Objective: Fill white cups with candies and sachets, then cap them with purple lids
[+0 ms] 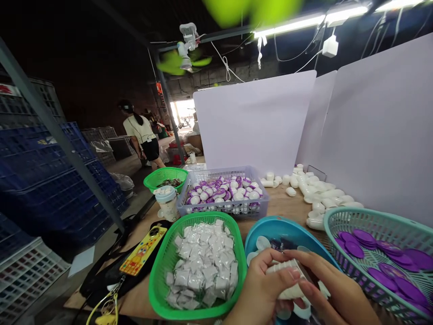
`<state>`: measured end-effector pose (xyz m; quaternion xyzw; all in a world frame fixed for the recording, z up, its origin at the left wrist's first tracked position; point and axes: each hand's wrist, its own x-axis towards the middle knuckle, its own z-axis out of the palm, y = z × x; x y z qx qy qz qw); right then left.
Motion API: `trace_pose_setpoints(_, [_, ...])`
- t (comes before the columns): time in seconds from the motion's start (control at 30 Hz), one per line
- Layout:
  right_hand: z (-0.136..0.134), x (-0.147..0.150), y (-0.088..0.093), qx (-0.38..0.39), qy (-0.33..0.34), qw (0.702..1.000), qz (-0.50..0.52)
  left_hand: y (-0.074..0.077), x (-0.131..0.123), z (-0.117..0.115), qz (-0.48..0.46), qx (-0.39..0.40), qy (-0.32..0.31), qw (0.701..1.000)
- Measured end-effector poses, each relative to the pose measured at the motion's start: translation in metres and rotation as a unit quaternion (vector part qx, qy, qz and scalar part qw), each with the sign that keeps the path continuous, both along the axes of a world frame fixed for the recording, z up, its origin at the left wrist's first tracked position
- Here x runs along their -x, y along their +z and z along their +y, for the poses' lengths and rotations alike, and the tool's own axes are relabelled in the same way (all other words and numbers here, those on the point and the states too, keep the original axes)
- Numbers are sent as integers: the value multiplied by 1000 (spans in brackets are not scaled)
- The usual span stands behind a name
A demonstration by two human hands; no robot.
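Observation:
Over the blue basin [287, 224], my left hand [262, 289] is closed with thumb and fingers around a stack of white plastic pieces [286, 268], ridged like nested caps. My right hand [338, 289] grips the same stack from the other side, its fingertips against the end. Below and behind the hands, white translucent cups [262, 243] lie in the basin, partly hidden by my fingers. Just left of my left hand stands a green basket [156, 271] filled with small clear-wrapped white packets [203, 262].
A lilac crate [223, 207] holds white-and-purple round pieces. To the right, a teal basket [341, 216] contains purple discs [389, 248]. White capsules [321, 194] line the panel [253, 131]. A lidded cup [166, 203] and phone [144, 250] lie left. A person [142, 133] is beyond.

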<state>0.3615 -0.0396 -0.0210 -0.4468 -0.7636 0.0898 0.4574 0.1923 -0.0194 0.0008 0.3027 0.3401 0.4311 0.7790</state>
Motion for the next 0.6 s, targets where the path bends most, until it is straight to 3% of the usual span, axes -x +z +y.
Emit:
trace_pose_setpoints(0.17, [-4, -10, 5, -43, -99, 992, 60, -9, 5, 0, -51, 52, 9, 997])
trace_pose_setpoints(0.3, [15, -21, 14, -49, -147, 987, -33, -17, 12, 1, -9, 0, 71, 997])
trace_pose_setpoints(0.37, [21, -14, 15, -59, -133, 987, -75, -19, 13, 1, 4, -32, 75, 997])
trace_pose_setpoints(0.43, [20, -2, 11, -58, -72, 993, -76, -21, 10, 0, -9, -40, 60, 997])
trace_pose_setpoints(0.53, [9, 17, 2, -33, 10, 998, -53, -22, 3, -3, -61, -3, 31, 998])
trace_pose_setpoints(0.6, [0, 22, -4, -35, 10, 999, -27, -19, 2, -5, -90, 18, 11, 996])
